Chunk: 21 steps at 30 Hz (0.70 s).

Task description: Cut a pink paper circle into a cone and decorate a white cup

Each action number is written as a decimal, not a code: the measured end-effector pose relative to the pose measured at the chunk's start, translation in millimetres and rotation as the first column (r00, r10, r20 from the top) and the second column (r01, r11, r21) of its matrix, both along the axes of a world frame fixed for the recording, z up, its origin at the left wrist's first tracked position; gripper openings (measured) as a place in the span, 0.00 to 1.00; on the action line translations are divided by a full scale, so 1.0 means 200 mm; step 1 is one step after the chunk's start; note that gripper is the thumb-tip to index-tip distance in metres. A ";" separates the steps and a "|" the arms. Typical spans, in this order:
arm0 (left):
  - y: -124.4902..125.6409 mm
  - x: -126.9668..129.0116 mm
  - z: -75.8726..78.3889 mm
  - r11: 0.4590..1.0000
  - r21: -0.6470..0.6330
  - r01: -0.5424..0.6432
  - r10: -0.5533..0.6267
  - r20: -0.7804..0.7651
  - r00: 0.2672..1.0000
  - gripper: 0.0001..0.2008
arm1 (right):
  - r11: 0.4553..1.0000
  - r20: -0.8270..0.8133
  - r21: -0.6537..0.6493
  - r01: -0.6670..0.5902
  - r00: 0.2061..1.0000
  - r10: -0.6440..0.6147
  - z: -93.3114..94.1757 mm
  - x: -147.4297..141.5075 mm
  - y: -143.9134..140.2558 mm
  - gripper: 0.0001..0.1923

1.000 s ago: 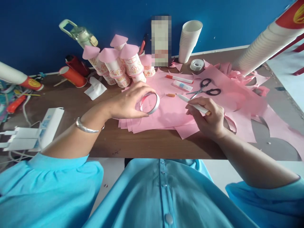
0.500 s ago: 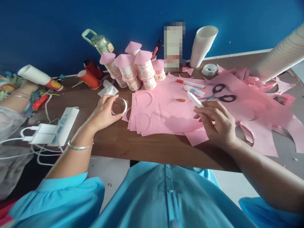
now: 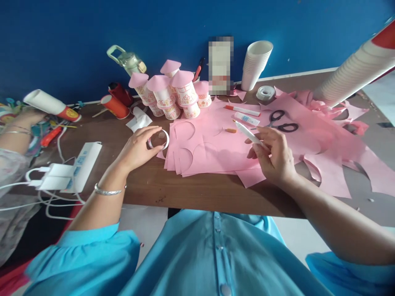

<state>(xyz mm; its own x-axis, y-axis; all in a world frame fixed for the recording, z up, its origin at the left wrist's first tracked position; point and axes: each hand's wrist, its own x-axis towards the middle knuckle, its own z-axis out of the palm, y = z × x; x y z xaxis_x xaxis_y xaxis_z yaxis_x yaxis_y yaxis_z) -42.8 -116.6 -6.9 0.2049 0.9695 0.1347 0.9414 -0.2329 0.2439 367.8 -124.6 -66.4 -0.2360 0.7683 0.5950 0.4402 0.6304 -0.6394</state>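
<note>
My left hand [image 3: 138, 148] is closed round the edge of a thin white ring [image 3: 167, 139], thumb below and fingers above, just left of the pink paper sheets [image 3: 212, 160]. Brown tabletop shows through the ring's opening. Over the right part of the sheets, my right hand [image 3: 276, 154] grips an uncapped white marker [image 3: 247, 132], its tip pointing up and left. An orange-brown marker cap [image 3: 231, 130] lies on the paper. Near it are a red-capped marker [image 3: 243, 111], a glue tube [image 3: 246, 119] and black-handled scissors [image 3: 284, 121]. Curved outlines mark the sheets.
Decorated paper-cup towers [image 3: 177, 96] with pink cone roofs stand at the back. Stacked white cups [image 3: 256, 65] and a tape roll [image 3: 265, 93] are right of them. A power strip [image 3: 83, 164] with cables lies left. Another person's arm [image 3: 18, 133] reaches in at far left.
My left hand and the ring have shifted slightly right. The marker in my right hand has tilted, with its tip further left. The whole view has moved a little.
</note>
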 end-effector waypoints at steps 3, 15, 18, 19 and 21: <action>0.03 0.04 0.01 0.999 -0.035 0.014 -0.015 -0.028 0.999 0.25 | 1.000 0.035 -0.021 0.015 0.999 -0.014 0.00 0.00 0.00 0.19; 0.05 -0.05 0.01 0.985 -0.007 -0.174 0.173 -0.111 0.979 0.16 | 1.000 0.032 -0.015 0.007 0.999 -0.007 0.05 0.00 -0.03 0.18; 0.05 0.04 0.04 0.989 0.070 -0.129 0.133 -0.067 0.989 0.15 | 0.999 -0.015 -0.023 0.036 0.999 -0.036 0.06 -0.01 -0.03 0.17; 0.05 0.08 0.05 0.991 0.091 -0.094 0.098 -0.051 0.994 0.14 | 0.998 -0.036 -0.028 0.053 0.998 -0.054 0.06 -0.01 -0.02 0.17; 0.07 0.21 0.04 0.994 0.102 0.026 -0.025 -0.014 1.000 0.13 | 0.996 -0.093 -0.048 0.078 0.992 -0.082 0.05 -0.01 0.00 0.16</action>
<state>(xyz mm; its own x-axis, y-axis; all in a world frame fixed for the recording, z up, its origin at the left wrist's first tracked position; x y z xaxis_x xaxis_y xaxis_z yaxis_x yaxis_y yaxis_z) -1.4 -102.0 1.8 0.2315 0.9451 0.2306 0.9377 -0.2799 0.2059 366.7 -125.5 -55.9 -0.1173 0.8086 0.5765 0.4242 0.5657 -0.7071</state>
